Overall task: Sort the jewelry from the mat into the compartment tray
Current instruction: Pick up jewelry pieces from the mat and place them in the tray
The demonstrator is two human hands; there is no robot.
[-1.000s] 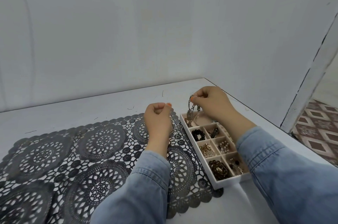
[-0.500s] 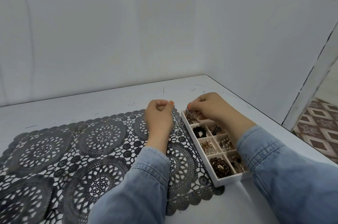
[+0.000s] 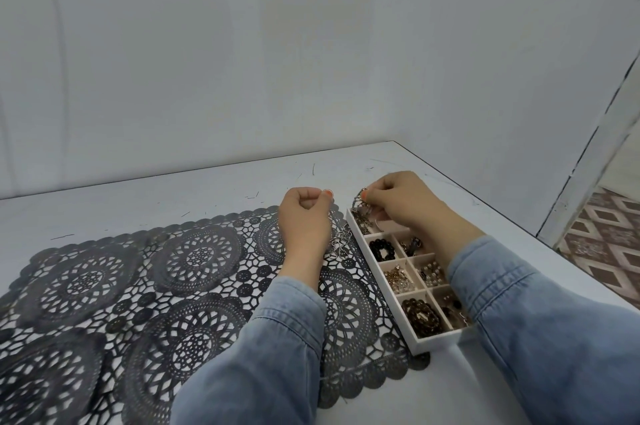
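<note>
A white compartment tray [image 3: 438,341] stands at the right edge of the black lace mat [image 3: 194,258]; its cells hold beads, chains and dark pieces. My right hand [image 3: 405,204] pinches a dark metal chain [image 3: 360,213], whose lower part lies in the tray's far left compartment. My left hand [image 3: 304,218] rests on the mat as a curled fist, with nothing visible inside it. A small silver chain piece [image 3: 341,244] lies on the mat against that hand's right side, close to the tray's left wall.
The mat covers the near left part of a white table [image 3: 173,196] set in a corner between two pale walls. The table's right edge [image 3: 519,234] drops off to a patterned tiled floor [image 3: 602,244].
My right hand has come down, lowering the hanging dark chain into the tray's far left compartment. My left hand has stayed put on the mat.
</note>
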